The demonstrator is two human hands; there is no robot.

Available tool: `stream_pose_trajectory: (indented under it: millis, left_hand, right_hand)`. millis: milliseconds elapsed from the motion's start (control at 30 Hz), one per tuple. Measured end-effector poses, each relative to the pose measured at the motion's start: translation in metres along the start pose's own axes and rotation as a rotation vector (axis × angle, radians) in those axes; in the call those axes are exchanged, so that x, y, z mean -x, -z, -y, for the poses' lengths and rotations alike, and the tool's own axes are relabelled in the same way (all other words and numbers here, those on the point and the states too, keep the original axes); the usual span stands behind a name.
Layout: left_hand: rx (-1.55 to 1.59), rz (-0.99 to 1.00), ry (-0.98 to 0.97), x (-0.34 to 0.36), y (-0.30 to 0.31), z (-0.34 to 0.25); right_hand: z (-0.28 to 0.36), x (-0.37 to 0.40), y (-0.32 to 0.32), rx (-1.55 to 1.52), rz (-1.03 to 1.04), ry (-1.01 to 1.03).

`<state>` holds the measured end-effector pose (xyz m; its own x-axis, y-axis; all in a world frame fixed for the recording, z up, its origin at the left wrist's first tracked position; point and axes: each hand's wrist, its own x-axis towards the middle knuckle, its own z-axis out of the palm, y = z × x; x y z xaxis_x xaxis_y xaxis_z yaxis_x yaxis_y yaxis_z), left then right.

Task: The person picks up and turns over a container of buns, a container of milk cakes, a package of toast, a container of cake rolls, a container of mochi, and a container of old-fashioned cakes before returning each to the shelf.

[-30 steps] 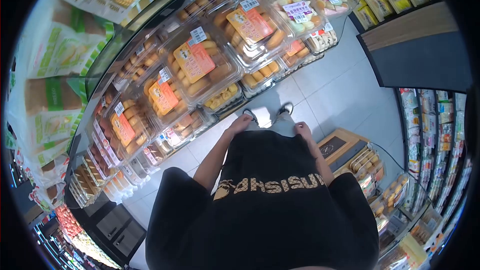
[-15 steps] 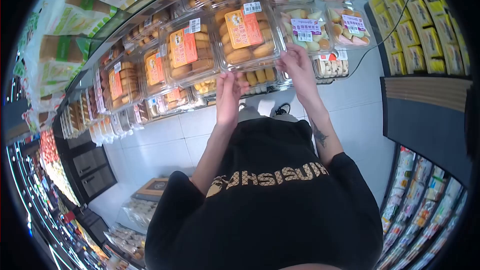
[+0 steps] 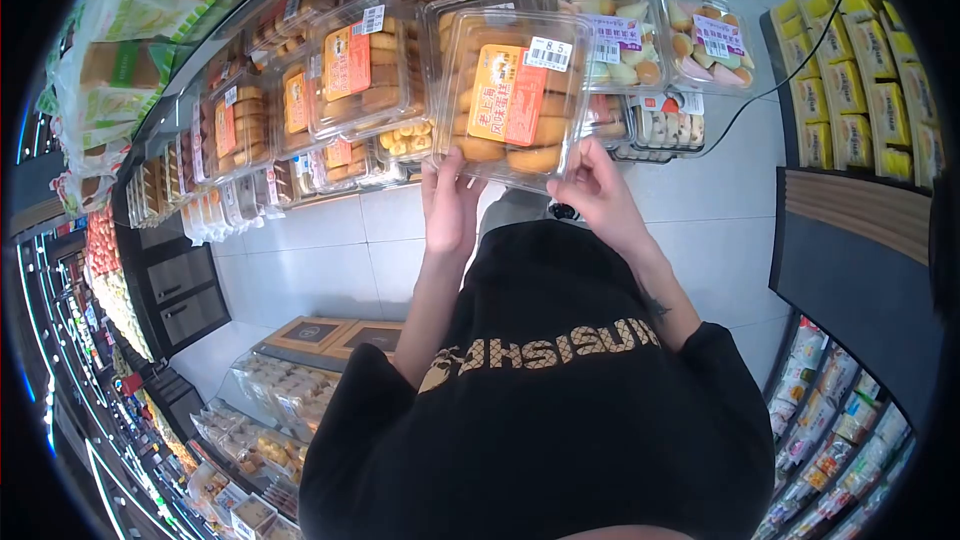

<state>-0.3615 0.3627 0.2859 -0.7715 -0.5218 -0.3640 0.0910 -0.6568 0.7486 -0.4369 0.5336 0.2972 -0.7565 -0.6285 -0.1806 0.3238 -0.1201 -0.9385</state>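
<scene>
Between my two hands is a clear plastic box of cakes point(image 3: 560, 130) with an orange label and a white price sticker. My left hand point(image 3: 448, 198) grips its near left corner, thumb on the lid edge. At the near right corner my right hand point(image 3: 600, 188) holds it, fingers partly hidden under the box. Behind it, partly covered, another cake box point(image 3: 447, 28) rests on the display. To the left stands a similar orange-labelled box point(image 3: 362, 70). Boxes of pastel-coloured pastries with purple labels point(image 3: 625, 35) lie to the right.
More packaged pastries point(image 3: 235, 130) line the display at left. A dark cable point(image 3: 765, 95) hangs at right beside yellow packets point(image 3: 850, 100) on a shelf. Below are a tiled floor point(image 3: 335, 250), bagged goods point(image 3: 290, 390) at lower left and a dark cabinet point(image 3: 180, 305).
My hands have lifted the cake box off the display and brought it closer to my body, slightly tilted. The box behind it is now uncovered in part.
</scene>
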Motion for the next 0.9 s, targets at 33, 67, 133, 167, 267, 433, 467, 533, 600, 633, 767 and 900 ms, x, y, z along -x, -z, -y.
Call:
stream_pose_trajectory:
  millis: [33, 67, 133, 167, 267, 433, 467, 533, 600, 633, 767, 900]
  left_hand:
    - [-0.030, 0.042, 0.001, 0.005, -0.001, -0.004]
    - [-0.061, 0.084, 0.004, 0.009, -0.003, -0.009]
    - [-0.101, 0.086, 0.009, 0.014, -0.002, -0.020]
    - [-0.170, 0.106, -0.034, 0.015, -0.002, -0.025]
    - [-0.256, 0.150, -0.111, 0.008, -0.006, -0.047]
    - [-0.567, 0.321, -0.317, -0.006, -0.043, -0.064]
    - [-0.567, 0.324, -0.320, -0.011, -0.048, -0.062]
    - [-0.238, 0.515, -0.157, -0.017, -0.057, -0.061]
    - [-0.257, 0.483, -0.145, -0.014, -0.064, -0.062]
    - [-0.239, 0.467, -0.088, -0.014, -0.064, -0.062]
    - [-0.191, 0.414, 0.004, -0.014, -0.064, -0.061]
    - [-0.138, 0.430, 0.035, -0.014, -0.059, -0.059]
  right_hand:
    - [0.000, 0.006, 0.001, 0.056, -0.025, 0.046]
    - [-0.001, 0.011, 0.002, 0.111, -0.051, 0.090]
    - [0.001, 0.018, 0.003, 0.358, -0.067, 0.193]
    - [0.004, 0.021, -0.001, 0.084, -0.141, 0.168]
    - [0.000, 0.025, 0.010, -0.305, -0.161, 0.064]
    - [-0.010, 0.031, 0.003, -0.373, 0.075, -0.117]
    - [-0.009, 0.030, 0.000, -0.360, 0.071, -0.157]
    - [-0.013, 0.028, 0.000, -0.390, 0.052, -0.125]
    - [-0.018, 0.025, 0.005, -0.409, 0.071, -0.130]
    - [-0.019, 0.024, 0.007, -0.411, 0.072, -0.135]
    - [-0.026, 0.022, 0.010, -0.490, 0.092, -0.134]
    - [-0.029, 0.022, 0.011, -0.465, 0.111, -0.143]
